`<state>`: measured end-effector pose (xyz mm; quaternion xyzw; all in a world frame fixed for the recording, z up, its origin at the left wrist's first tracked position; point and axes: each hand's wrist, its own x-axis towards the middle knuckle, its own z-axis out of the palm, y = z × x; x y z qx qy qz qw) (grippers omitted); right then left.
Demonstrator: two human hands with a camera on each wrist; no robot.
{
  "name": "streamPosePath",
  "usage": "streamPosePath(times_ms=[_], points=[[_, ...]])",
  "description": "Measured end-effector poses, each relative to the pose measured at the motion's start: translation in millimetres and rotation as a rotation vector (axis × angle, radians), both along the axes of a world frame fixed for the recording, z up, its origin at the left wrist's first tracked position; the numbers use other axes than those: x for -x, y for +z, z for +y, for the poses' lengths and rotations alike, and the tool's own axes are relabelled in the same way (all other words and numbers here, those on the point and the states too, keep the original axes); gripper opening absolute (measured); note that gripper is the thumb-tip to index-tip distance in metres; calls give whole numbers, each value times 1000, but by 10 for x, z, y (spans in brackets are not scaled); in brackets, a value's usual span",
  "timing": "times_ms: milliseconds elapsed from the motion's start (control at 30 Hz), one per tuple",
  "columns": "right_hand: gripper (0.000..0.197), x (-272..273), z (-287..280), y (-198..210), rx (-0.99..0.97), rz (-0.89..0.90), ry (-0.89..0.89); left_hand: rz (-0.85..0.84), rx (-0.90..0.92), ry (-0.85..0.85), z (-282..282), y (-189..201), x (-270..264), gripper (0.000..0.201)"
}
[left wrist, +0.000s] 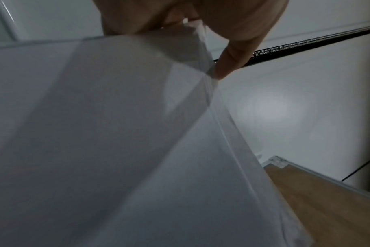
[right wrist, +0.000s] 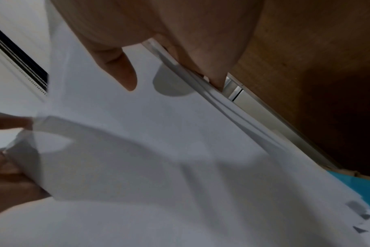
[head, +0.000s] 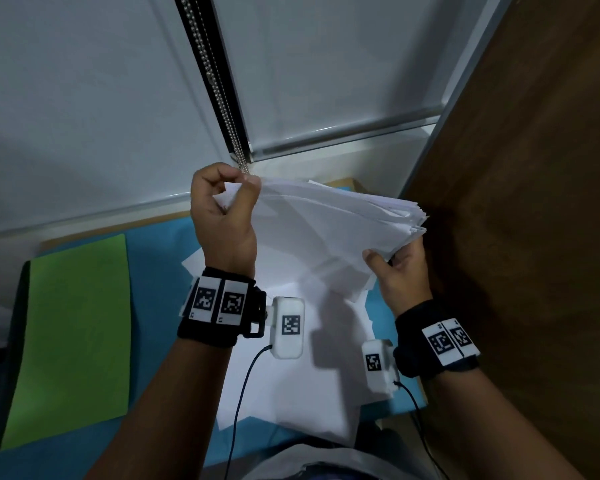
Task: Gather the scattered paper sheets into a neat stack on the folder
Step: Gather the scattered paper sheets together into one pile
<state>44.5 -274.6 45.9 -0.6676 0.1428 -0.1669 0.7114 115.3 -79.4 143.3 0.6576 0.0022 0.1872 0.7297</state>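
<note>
Nearest to me, loose paper sheets [head: 284,386] lay scattered on the blue table [head: 160,271], under both wrists. Above them I had a bundle of sheets [head: 329,220] lifted off the table, held between both hands. My left hand [head: 222,216] pinched the bundle's upper left corner between thumb and curled fingers [left wrist: 228,65]. My right hand [head: 400,271] gripped the bundle's right edge, thumb on the near face, fingers wrapped behind. The sheets fanned unevenly at that right edge. The green folder [head: 73,334] lay flat on the table well to the left, apart from all the paper. Beyond stood a white window blind [head: 84,98] with a bead chain [head: 219,88], and a brown wooden panel [head: 534,202] on the right
</note>
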Motion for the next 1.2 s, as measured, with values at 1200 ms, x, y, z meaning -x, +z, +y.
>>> streamPosePath(times_ms=[1200], points=[[34, -392, 164, 638, 15, -157, -519, -140, -4, -362, 243, -434, -149, 73]])
